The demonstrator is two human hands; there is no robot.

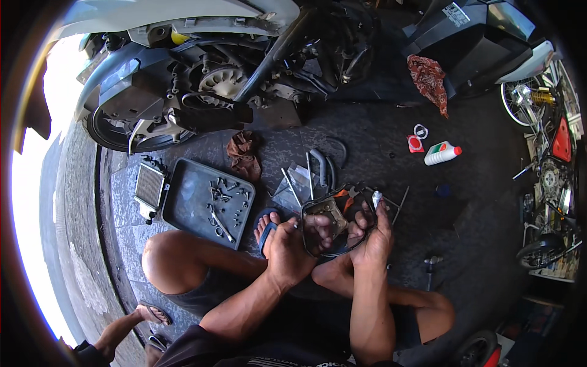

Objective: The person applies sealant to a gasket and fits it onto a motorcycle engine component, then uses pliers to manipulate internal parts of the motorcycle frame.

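Observation:
My left hand (290, 252) and my right hand (372, 241) are raised in front of my lap, fingers curled. Between them they hold a thin black loop, like a rubber gasket (304, 221), by its two sides. A small silvery-white piece (376, 197) shows at the tip of my right hand; I cannot make out what it is. Through the loop shows a tan-grey metal part (332, 211) with an orange piece (343, 202) beside it. Just beyond my hands, metal rods (291, 186) lie on a clear plastic bag (299, 178).
A grey tray (183, 192) with bolts and a wrench (221, 226) lies left, beside a radiator (150, 185). Partly stripped scooter (220, 82) stands ahead. Rags (244, 156), hoses (319, 166) and a white bottle (441, 153) are on the floor. Another person's foot (153, 314) is lower left.

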